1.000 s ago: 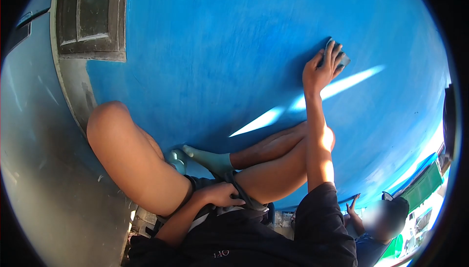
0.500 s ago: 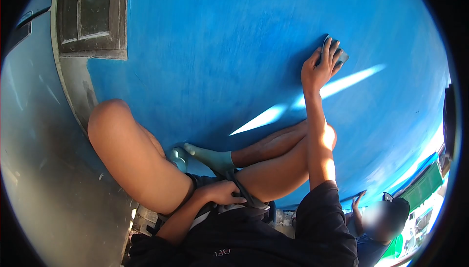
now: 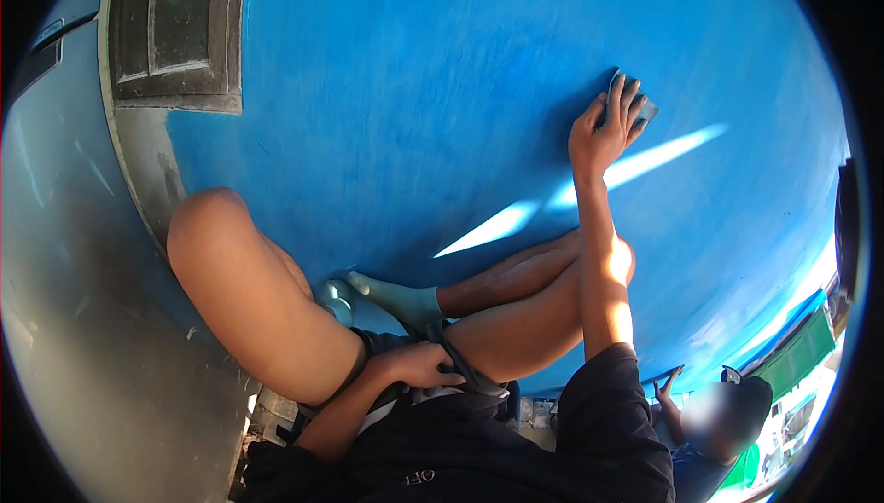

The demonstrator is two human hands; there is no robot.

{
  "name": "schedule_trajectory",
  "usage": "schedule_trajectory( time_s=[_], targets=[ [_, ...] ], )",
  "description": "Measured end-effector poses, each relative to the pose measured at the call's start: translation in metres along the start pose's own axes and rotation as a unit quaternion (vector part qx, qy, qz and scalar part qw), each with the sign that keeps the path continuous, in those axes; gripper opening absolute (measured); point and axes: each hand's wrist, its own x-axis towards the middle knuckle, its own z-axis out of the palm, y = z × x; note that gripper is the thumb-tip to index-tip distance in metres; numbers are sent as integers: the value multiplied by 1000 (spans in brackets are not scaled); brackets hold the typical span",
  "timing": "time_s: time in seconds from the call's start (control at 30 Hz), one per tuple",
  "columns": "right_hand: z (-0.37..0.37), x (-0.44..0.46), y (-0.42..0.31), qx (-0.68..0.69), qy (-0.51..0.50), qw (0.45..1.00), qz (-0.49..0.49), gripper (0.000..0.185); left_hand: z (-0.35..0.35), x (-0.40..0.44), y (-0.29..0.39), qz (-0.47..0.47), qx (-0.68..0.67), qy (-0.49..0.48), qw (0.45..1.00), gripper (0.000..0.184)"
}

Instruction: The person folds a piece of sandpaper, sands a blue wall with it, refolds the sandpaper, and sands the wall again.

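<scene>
Spreading its fingers over a dark pad (image 3: 648, 111), the right hand (image 3: 597, 141) is holding it against the blue surface (image 3: 414, 89) at upper right. The pad is looking light and fairly stiff, probably best taken by opposite edges. At lower centre, the left hand (image 3: 425, 365) is curling by the shorts (image 3: 471, 378); whether it is pinching cloth, I cannot tell. The shirt (image 3: 552, 466) is showing "OF", perhaps more.
</scene>
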Motion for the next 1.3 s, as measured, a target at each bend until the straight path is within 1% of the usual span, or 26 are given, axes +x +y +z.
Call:
schedule_trajectory(
  time_s=[0.07,0.2,0.27,0.3,0.37,0.43,0.47,0.5,0.53,0.57,0.67,0.73,0.77,0.83,0.87,0.93,0.97,1.0,1.03,1.07,1.1,1.17,1.23,1.3],
  targets=[
    [0,0,0,-3,4,1000,-2,43,-1,-1,2,5,26,9,1000,49],
    [0,-4,-8,1,-6,1000,-24,46,3,4,-6,7,23,8,1000,49],
    [-1,-12,-21,16,-72,990,-120,53,1,1,0,3,0,0,1000,49],
    [-1,-19,-28,16,-73,990,-119,53,0,1,0,2,-1,-1,1000,49],
    [0,-40,-47,45,-179,956,-228,60,0,2,0,-14,2,-8,1000,49],
    [-4,-62,-67,66,-258,921,-285,62,-5,-4,12,-31,-2,-16,999,48],
    [-4,-74,-76,66,-257,921,-283,62,-7,-7,15,-48,-6,-21,999,48],
    [-2,-88,-83,90,-298,891,-330,62,-5,-4,10,-48,-6,-22,999,48],
    [0,-96,-89,114,-337,856,-376,62,0,1,2,-14,5,-4,1000,49],
    [3,-101,-94,115,-336,856,-375,62,3,4,-5,21,17,14,1000,50],
    [8,-103,-100,110,-328,856,-383,62,-1,0,1,8,13,0,1000,50],
    [13,-81,-96,91,-286,886,-353,60,1,1,-3,18,16,9,1000,50],
    [13,-70,-93,89,-290,885,-354,60,2,1,-4,27,22,19,999,50],
    [12,-45,-83,42,-212,937,-274,56,-2,-2,1,21,5,7,1000,50],
    [14,-35,-77,39,-215,936,-275,56,-3,-3,3,12,-9,-3,1000,50],
    [14,-24,-65,37,-122,974,-190,53,0,1,-3,18,3,1,1000,50],
    [12,-28,-62,34,-124,973,-190,53,2,3,-5,22,16,9,1000,50],
    [9,-37,-60,22,-118,980,-160,53,1,3,-3,24,14,6,1000,50],
    [5,-48,-58,12,-113,985,-130,53,-2,1,2,6,9,-3,1000,50],
    [2,-62,-57,-5,-135,982,-134,54,-3,-1,4,-13,5,-13,1000,50],
    [0,-66,-57,-11,-133,982,-131,54,0,-2,1,-12,9,-18,1000,50],
    [1,-57,-52,-15,-160,973,-168,55,3,3,-6,34,26,22,999,52],
    [12,-26,-50,-28,-151,971,-182,56,0,5,-8,41,18,17,999,54],
    [26,7,-52,-11,-91,974,-209,56,3,4,-8,38,-7,11,999,55]
  ],
)
